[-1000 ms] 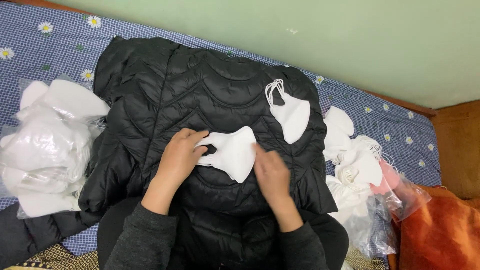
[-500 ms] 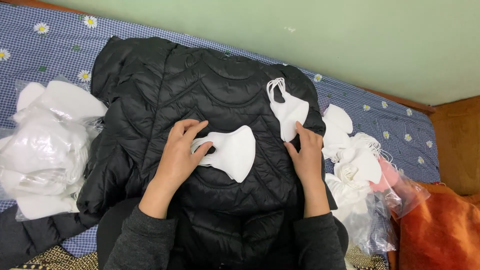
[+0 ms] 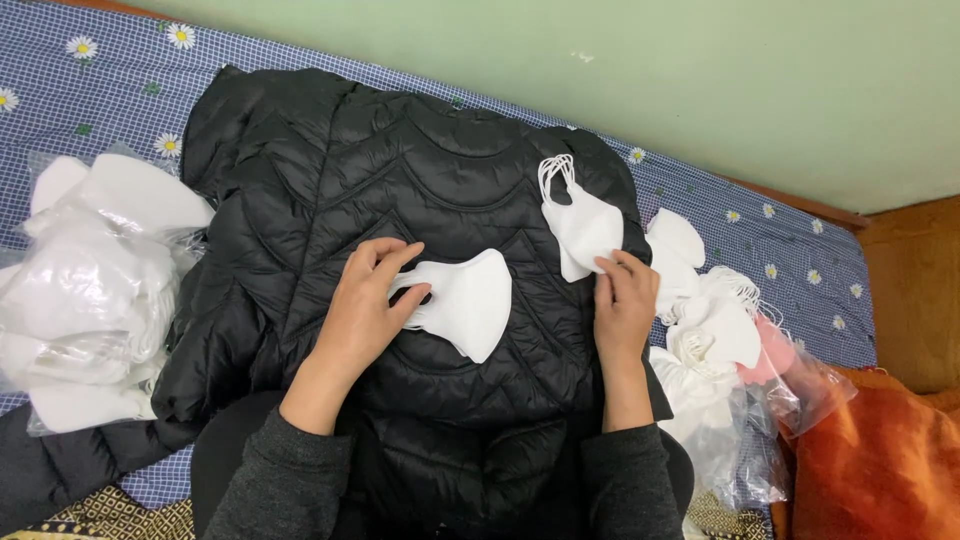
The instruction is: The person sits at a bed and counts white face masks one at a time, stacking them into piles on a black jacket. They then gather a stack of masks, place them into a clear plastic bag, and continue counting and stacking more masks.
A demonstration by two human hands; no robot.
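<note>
A heap of white masks in clear plastic sits far left on the blue checked sheet. The black quilted jacket lies spread in the middle. On it, the left hand pinches the edge of a folded white mask — fingers curled, thumb under. The right hand rests its loosely bent fingertips on a second mask, not gripping. Further right — a loose pile of masks.

Two white masks on black jacket

head cam | looks steeply down | close over black jacket
</note>
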